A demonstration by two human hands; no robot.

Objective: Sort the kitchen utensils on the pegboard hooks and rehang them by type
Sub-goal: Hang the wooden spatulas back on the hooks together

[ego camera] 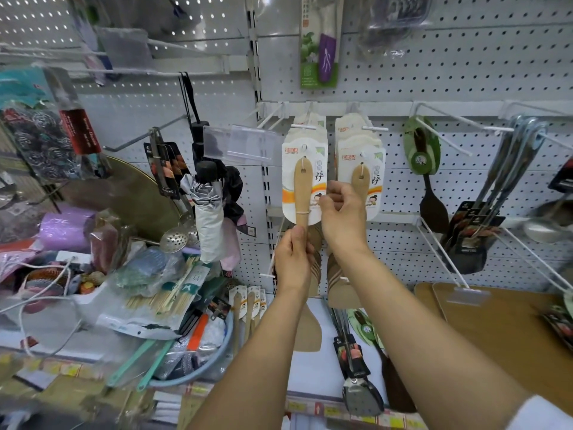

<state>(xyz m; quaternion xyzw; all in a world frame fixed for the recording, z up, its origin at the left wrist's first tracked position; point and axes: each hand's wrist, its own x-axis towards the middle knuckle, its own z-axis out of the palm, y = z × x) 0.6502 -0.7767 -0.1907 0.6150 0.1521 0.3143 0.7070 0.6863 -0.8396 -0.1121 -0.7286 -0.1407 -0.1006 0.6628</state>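
Wooden spatula (302,193) hangs carded while the left hand (293,259) grips its handle, steadying it. The right hand (342,212) pinches the card's edge, likely to seat it on the hook (305,127).

Utensils on pegboard (449,72) hooks
Two spatula (302,193) stacks hang side by side; ladles (508,169) far right, umbrella (210,218) left.

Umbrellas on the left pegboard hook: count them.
2. A silver folded umbrella hangs in front; a black one hangs beside it, slightly behind. More may be hidden behind them.
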